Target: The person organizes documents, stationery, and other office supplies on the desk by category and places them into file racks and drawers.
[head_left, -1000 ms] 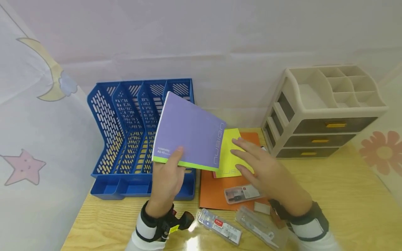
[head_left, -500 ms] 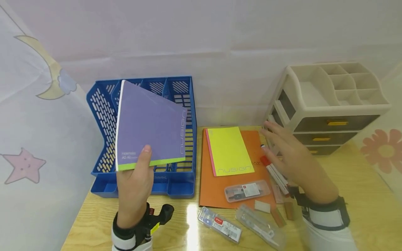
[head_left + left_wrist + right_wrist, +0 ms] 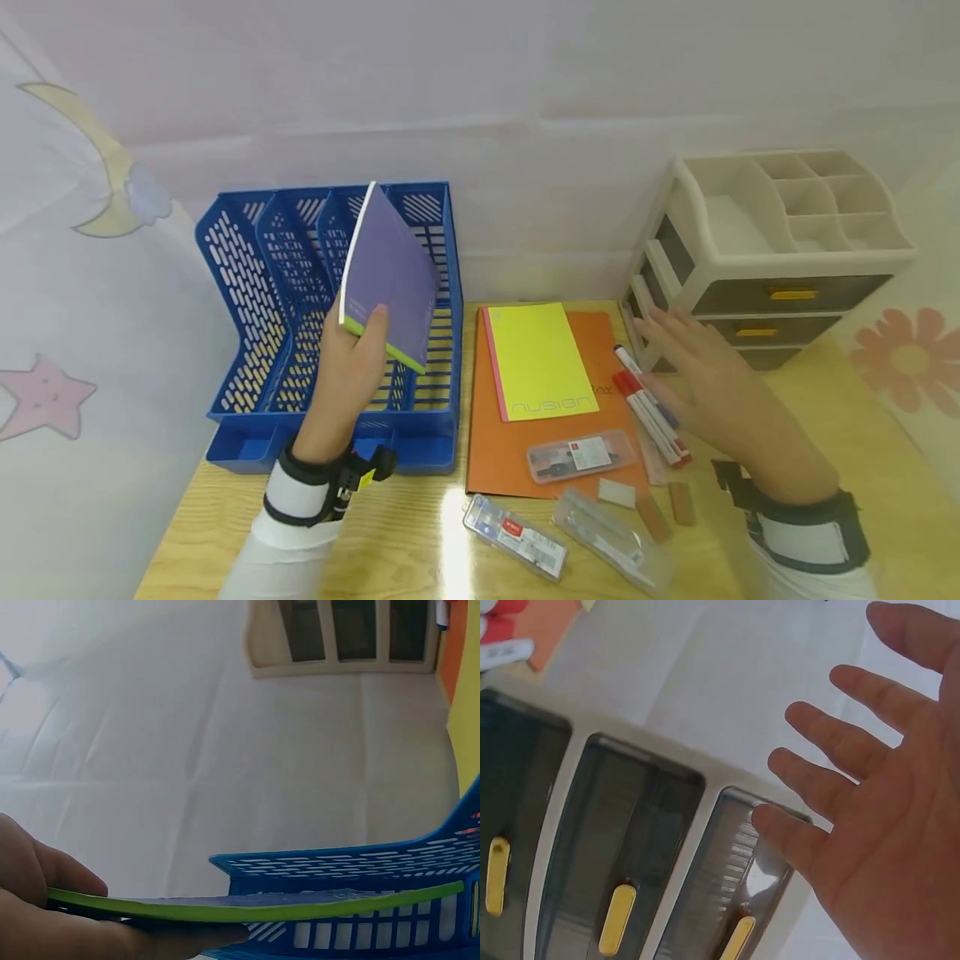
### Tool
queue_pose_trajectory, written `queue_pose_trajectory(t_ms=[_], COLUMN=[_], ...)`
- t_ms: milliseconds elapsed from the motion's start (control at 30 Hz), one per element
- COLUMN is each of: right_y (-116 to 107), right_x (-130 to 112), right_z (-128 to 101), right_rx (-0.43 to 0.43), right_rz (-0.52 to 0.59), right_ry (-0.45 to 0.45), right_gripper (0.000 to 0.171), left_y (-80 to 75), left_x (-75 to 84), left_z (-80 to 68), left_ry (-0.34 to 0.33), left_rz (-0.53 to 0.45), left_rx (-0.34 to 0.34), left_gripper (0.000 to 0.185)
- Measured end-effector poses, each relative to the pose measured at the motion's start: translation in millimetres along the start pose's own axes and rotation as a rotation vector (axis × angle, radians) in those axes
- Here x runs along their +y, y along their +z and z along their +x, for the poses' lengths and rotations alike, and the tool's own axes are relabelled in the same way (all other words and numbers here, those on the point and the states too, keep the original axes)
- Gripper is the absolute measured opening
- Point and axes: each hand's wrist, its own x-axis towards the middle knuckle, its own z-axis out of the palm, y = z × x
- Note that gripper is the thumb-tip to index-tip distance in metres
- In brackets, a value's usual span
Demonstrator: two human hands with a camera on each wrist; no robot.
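A purple notebook (image 3: 393, 275) with a lime-green strip along its lower edge is pinched by my left hand (image 3: 347, 371), thumb on the cover and fingers behind. It is tilted steeply over the right-hand part of the blue file rack (image 3: 442, 379). In the left wrist view the green edge of the notebook (image 3: 300, 910) runs alongside a perforated wall of the rack (image 3: 352, 859). My right hand (image 3: 720, 396) holds nothing; its fingers are spread near the beige drawer unit (image 3: 795, 262), as the right wrist view also shows.
A yellow notebook (image 3: 543, 358) lies with a pink-edged one on an orange folder (image 3: 491, 458). Around them are a compass case (image 3: 581, 457), red markers (image 3: 652, 421), a white eraser (image 3: 617, 492) and two clear plastic cases, one (image 3: 515, 536) with a red label. A white cloth hangs behind.
My left hand first carried the purple notebook left across the rack, then back right, turning it from facing up to nearly on edge. My right hand drew away rightward from the yellow notebook.
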Motion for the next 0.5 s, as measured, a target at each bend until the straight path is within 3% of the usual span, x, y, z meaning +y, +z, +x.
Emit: queue_pose_trajectory(t_ms=[133, 300, 500], right_y=[-1.1, 5.0, 18.6], right_x=[-0.9, 0.9, 4.5], right_z=[-4.4, -10.1, -15.9], right_rx=[-0.084, -0.141, -0.107], right_rz=[-0.009, -0.037, -0.077], right_ry=[0.052, 0.054, -0.026], right_gripper=[0.069, 0.071, 0.082], left_y=[5.6, 13.1, 18.2], left_x=[-9.5, -17.2, -29.0], left_z=[19.4, 33.9, 47.2], left_ry=[0.002, -0.048, -0.096], left_rz=[-0.020, 0.003, 0.019], left_rx=[-0.053, -0.101, -0.129], left_gripper=[0.061, 0.064, 0.062])
